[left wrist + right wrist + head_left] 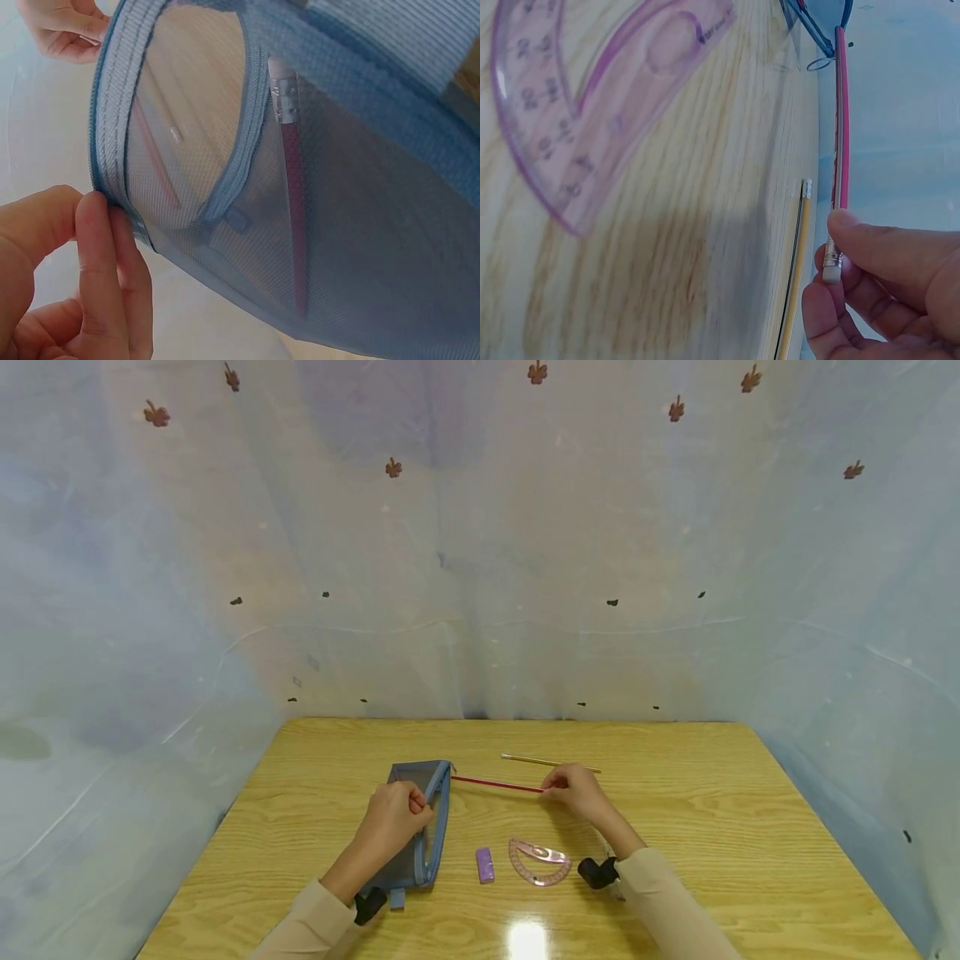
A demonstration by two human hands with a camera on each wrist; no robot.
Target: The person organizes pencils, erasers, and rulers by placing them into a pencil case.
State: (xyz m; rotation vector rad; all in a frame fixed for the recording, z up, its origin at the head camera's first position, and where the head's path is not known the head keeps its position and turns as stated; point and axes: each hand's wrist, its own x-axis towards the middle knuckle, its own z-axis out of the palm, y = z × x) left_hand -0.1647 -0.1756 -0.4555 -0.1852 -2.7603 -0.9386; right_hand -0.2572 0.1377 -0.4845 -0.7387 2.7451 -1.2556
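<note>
A blue mesh zip pouch stands gaping toward the right, and my left hand pinches the zipper edge of its mouth between thumb and fingers. Through the mesh in the left wrist view, a dark red pencil with a white eraser tip shows inside. My right hand holds a pinkish-red pencil near its eraser end. That pencil points left, its far tip at the upper corner of the pouch's mouth; whether the tip is inside, I cannot tell.
A yellow pencil lies behind my right hand. In front are a purple eraser block and a clear pink protractor. The wooden table meets a pale curtain at its back and sides.
</note>
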